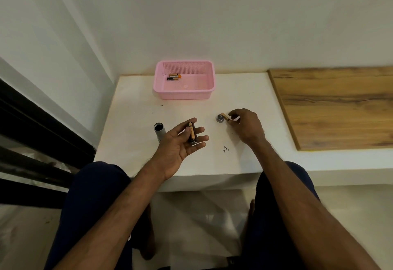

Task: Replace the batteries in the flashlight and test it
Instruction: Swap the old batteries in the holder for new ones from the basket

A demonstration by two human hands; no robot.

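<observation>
Pink perforated plastic basket (182,94) sits at the back of the white tabletop (131,120), against the wall. Inside it, in the back-left part, lie a few black-and-orange batteries (174,77), side by side.

Well in front of the basket, a bit left of its left edge: silver-grey flashlight tube (159,133), open dark end toward the basket. Can't tell if it's standing or lying.

L hand (182,142) is in front of the basket, approx. under its middle, palm up and fingers spread. It holds a black battery holder (193,140) across the fingers w/ the thumb pressed on top. One copper-coloured battery (192,133) shows in the holder.

R hand (244,125) is in front of the basket, past its right edge, knuckles up. Thumb and fingertips pinch a second copper battery (225,117), tilted. Just beside it on the tabletop is a round grey flashlight cap (220,118); contact btwn the two unclear.

Small dark specks (225,149) lie on the tabletop, nearer the person than the cap. Wood-grain panel (331,106) lies well right of the basket.
</observation>
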